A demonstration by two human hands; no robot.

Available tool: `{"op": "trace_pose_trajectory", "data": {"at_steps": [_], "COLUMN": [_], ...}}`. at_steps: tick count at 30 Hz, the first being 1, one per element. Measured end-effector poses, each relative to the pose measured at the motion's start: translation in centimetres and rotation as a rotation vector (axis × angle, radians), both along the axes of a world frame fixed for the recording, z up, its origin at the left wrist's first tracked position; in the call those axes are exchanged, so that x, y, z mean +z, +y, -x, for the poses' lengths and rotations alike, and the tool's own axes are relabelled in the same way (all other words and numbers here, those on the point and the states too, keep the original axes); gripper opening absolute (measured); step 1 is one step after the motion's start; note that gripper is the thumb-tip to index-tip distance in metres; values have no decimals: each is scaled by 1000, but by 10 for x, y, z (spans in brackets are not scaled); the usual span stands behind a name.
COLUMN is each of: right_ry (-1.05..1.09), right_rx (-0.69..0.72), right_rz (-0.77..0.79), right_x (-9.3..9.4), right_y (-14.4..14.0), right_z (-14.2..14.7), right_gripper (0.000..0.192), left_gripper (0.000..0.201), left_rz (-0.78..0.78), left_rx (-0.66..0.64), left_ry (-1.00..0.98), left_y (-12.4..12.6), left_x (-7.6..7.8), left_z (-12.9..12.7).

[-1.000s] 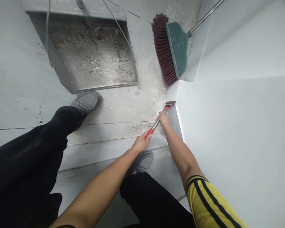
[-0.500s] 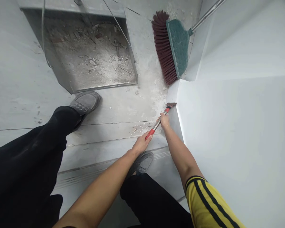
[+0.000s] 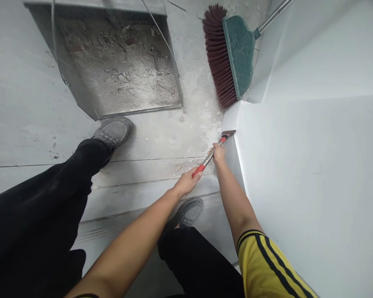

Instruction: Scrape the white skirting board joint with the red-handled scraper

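A long-handled scraper [image 3: 208, 157] with red grips and a metal shaft slants up and to the right between my hands. My left hand [image 3: 188, 183] is closed around its lower red grip. Higher on the shaft, near the head, my right hand [image 3: 219, 153] is wrapped round the metal. The scraper's flat blade [image 3: 228, 133] lies against the low face at the bottom of the white wall [image 3: 301, 165], close to its corner. Crumbs of debris [image 3: 186, 167] are scattered on the floor beside the tool.
A metal dustpan [image 3: 139, 111] holding dust and rubble stands at upper left. A broom [image 3: 240, 58] with dark red bristles and a green head leans by the wall corner. My shoes [image 3: 115, 131] are on the floor and a step edge [image 3: 149, 210].
The scraper's blade and both hands sit slightly higher and further right in the view. The dustpan, broom and wall have shifted a little too, as my head view moved. Both hands keep their hold.
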State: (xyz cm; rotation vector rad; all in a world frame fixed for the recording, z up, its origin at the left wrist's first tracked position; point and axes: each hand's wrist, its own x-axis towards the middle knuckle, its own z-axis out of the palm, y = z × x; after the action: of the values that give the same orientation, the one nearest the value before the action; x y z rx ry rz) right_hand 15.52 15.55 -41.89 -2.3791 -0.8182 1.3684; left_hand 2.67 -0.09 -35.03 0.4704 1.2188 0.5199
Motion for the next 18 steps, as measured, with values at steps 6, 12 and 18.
{"op": "trace_pose_trajectory", "data": {"at_steps": [6,12,18], "right_ry": [35,41,32], "right_rx": [-31,-15,13], "right_rz": [-22,-61,-84], "right_x": [-10,-21,-35], "right_y": [21,51,82], "right_z": [15,28,38], "right_gripper": [8,6,5], "left_gripper": [58,58,57], "left_rz": [52,59,52], "left_rx": [-32,8,17], "left_ry": [-44,-64,-49], "left_y": [25,54,80], "left_x": [-3,-3,-7], "left_z": [18,28,39]}}
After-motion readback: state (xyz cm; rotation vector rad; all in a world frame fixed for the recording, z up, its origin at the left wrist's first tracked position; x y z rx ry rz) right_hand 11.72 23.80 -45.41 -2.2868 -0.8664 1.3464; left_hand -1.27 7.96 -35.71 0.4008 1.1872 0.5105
